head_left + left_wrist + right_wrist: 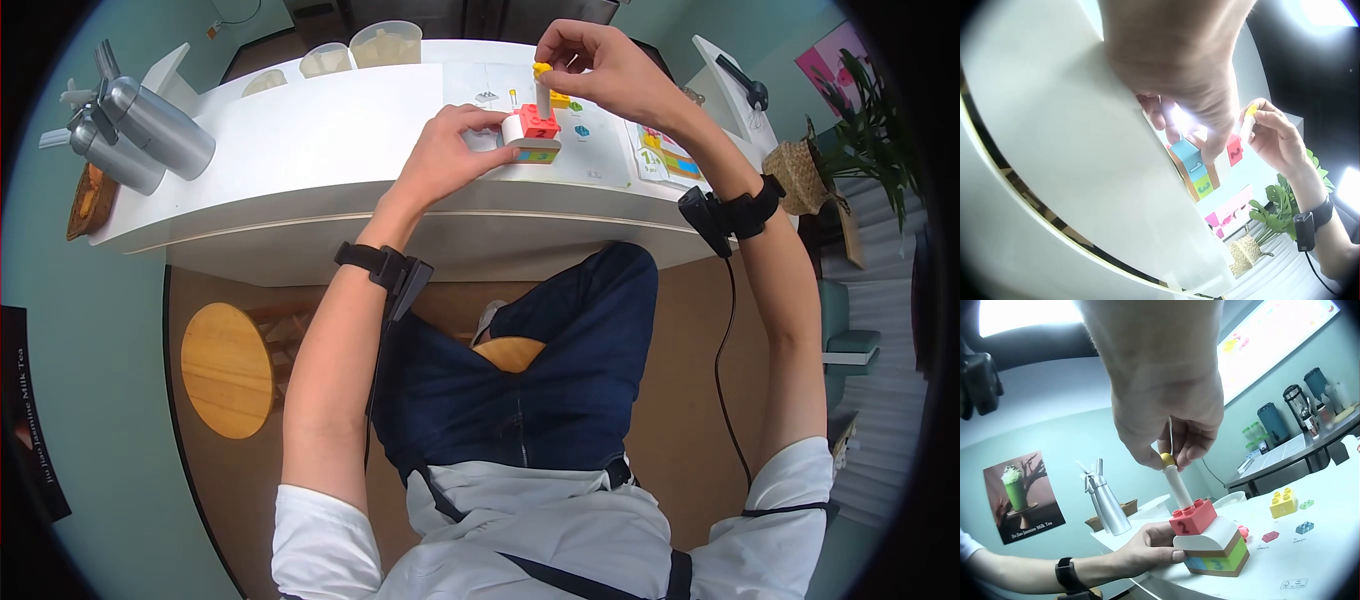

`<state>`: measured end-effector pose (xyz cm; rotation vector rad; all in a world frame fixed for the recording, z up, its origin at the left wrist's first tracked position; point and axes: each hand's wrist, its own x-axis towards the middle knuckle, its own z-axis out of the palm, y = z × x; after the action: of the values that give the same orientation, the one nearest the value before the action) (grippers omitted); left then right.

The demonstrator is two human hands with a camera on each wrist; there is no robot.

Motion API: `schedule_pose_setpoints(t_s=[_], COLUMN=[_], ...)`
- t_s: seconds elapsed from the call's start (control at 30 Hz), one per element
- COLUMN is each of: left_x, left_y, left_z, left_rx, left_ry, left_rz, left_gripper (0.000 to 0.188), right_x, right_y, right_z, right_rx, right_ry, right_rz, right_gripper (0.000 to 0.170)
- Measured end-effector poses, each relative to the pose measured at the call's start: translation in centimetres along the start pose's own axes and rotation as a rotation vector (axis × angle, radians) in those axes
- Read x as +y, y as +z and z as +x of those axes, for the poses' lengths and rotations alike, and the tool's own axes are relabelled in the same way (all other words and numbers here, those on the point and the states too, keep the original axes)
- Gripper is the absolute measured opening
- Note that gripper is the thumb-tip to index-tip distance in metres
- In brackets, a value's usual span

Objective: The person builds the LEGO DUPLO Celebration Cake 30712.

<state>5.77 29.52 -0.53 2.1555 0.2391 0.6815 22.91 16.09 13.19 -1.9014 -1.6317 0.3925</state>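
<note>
A small stack of toy bricks stands near the table's front edge. Its base carries blue and green number blocks (1216, 563), then a white rounded piece (1211, 537), then a red brick (1192, 517) marked 2. My left hand (447, 145) grips the stack from the side, thumb at the front and fingers behind. Above it my right hand (603, 68) pinches the yellow tip of a white toy candle (1177, 488) between thumb and fingers. The candle leans slightly, its lower end right at the red brick's studs.
Behind the stack a yellow brick (1283, 503) rests on a sheet with printed brick pictures. A colourful booklet (665, 155) lies to the right. Metal dispensers (160, 125) stand far left, translucent tubs (386, 46) at the back. A potted plant (800, 175) is beyond the right end.
</note>
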Motion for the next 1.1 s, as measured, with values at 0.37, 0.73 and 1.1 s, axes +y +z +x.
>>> schedule_pose_setpoints(t_s=[0.37,0.73,1.1], left_x=[0.1,0.0,-0.1], left_y=[-0.1,-0.1,0.0], left_z=[0.0,0.0,0.0], left_rx=[-0.008,-0.011,-0.012], left_ry=[-0.004,0.001,-0.001], left_rz=[0.005,0.013,0.015], left_gripper=[0.047,0.048,0.047], right_x=[0.2,0.6,1.2], right_y=[0.4,0.8,1.0], right_z=[-0.6,-0.3,-0.9], right_rx=[0.032,0.06,0.091], right_ry=[-0.001,-0.037,-0.058], right_rz=[-0.003,-0.022,0.072], right_gripper=[0.02,0.019,0.017])
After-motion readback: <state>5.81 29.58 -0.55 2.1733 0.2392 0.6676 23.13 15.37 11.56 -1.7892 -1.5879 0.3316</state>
